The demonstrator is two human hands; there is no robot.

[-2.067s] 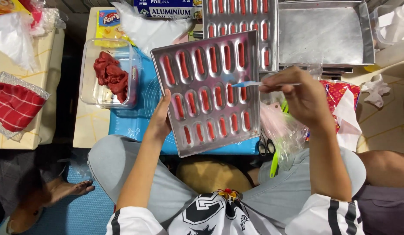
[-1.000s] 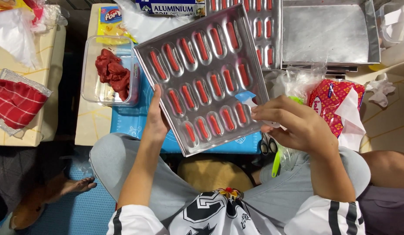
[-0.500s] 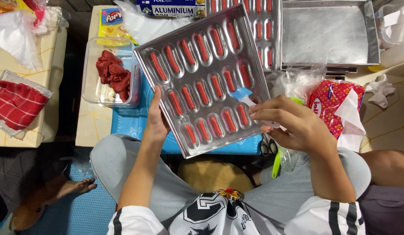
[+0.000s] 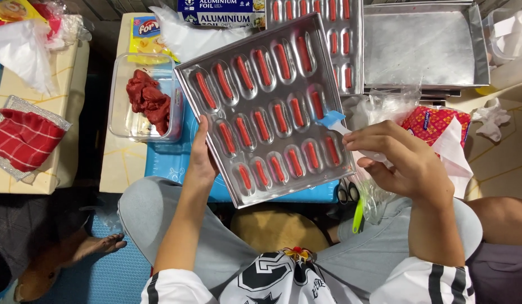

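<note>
Head view — right hand [image 4: 407,163] grip closed on brush [image 4: 342,128], bristles up-left — over tray [image 4: 261,107].

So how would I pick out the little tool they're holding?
Find the metal mould tray the left hand tilts over the lap. At its right edge, the right hand holds a small brush, the only thing with a pale blue tip.

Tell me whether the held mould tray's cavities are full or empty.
Full: every visible cavity of the mould tray holds a red strip; left hand grips its edge.
</note>
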